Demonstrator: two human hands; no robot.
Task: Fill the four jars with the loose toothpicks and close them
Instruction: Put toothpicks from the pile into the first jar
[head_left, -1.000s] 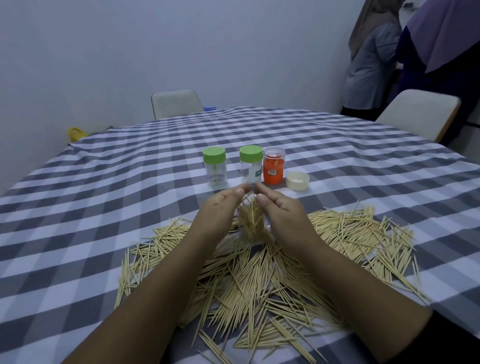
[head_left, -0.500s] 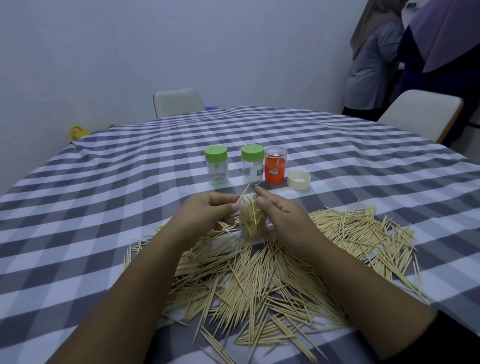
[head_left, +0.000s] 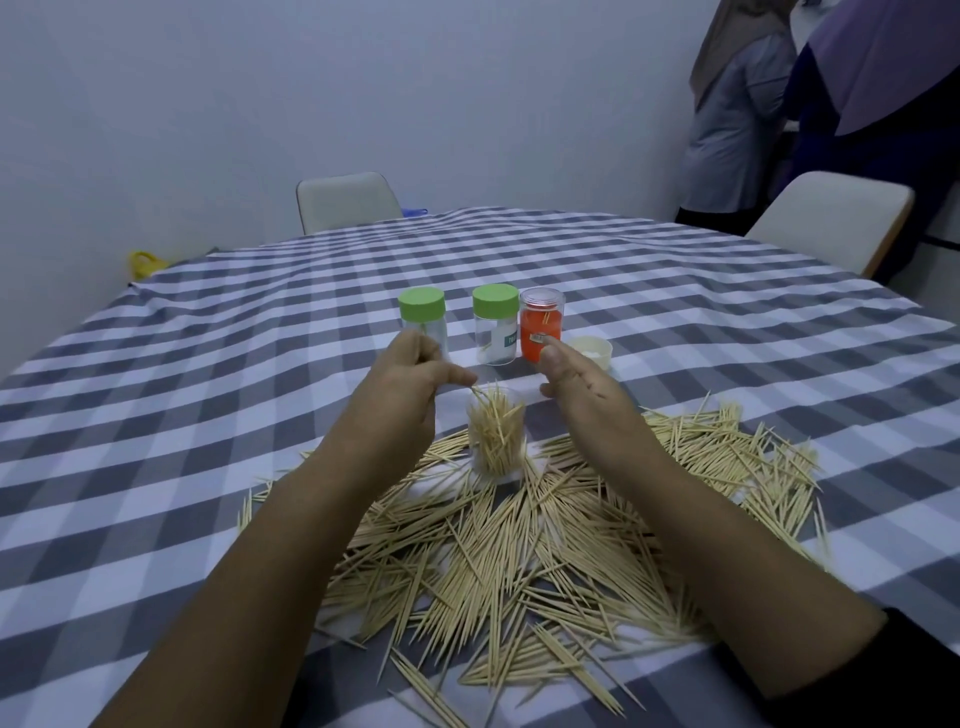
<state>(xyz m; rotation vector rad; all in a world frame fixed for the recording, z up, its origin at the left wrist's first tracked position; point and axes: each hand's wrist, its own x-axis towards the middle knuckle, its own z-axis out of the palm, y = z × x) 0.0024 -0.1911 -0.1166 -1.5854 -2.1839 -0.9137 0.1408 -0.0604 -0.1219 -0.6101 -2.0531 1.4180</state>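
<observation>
Head view: my left grip (head_left: 415, 371) pinches a thin wooden toothpick (head_left: 479, 393) over the clear round jar (head_left: 497, 441) amid the loose pile (head_left: 519, 545); right grip (head_left: 582, 387) relaxed, holding nothing, on the checked surface (head_left: 208, 415).

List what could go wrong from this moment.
1. The open jar stands free on loose toothpicks; neither hand steadies it, so the left hand, pinching a pick at its rim, may tip it.
2. Picks splay above the rim and could jam the cream lid.
</observation>
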